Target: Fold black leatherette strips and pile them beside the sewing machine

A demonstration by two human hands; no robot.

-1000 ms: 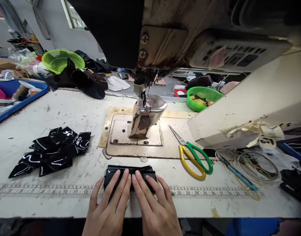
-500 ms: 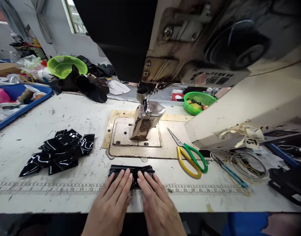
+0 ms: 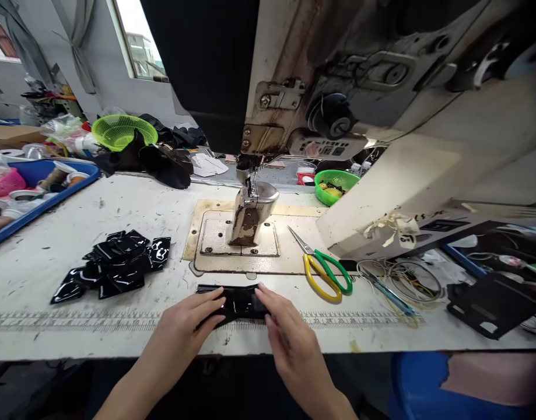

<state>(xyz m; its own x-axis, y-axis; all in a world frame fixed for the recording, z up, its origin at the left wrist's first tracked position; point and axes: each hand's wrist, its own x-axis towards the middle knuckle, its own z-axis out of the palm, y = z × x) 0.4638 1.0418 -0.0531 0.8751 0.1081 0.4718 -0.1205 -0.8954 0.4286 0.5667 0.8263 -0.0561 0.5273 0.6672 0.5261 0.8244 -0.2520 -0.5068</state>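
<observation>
A glossy black strip of patent-look material (image 3: 239,302) lies folded on the white table, over the printed ruler, in front of the sewing machine. My left hand (image 3: 182,326) grips its left end, fingers across the top and thumb at the near edge. At the other end, my right hand (image 3: 291,329) has its fingertips on the strip, with the thumb lower by the near corner. The fingers partly cover both ends. More glossy black pieces (image 3: 119,262) lie in a loose pile to the left.
Behind the strip rises the sewing machine's post bed (image 3: 250,216), under the large machine head (image 3: 294,105). Scissors with yellow and green handles (image 3: 324,274) lie to the right, then blue thread snips (image 3: 392,297) among tangled cords. A blue tray (image 3: 44,201) stands at left.
Both hands have gone from lying flat on the strip to holding its two ends, spread farther apart, so its glossy middle shows. The whole view has shifted slightly.
</observation>
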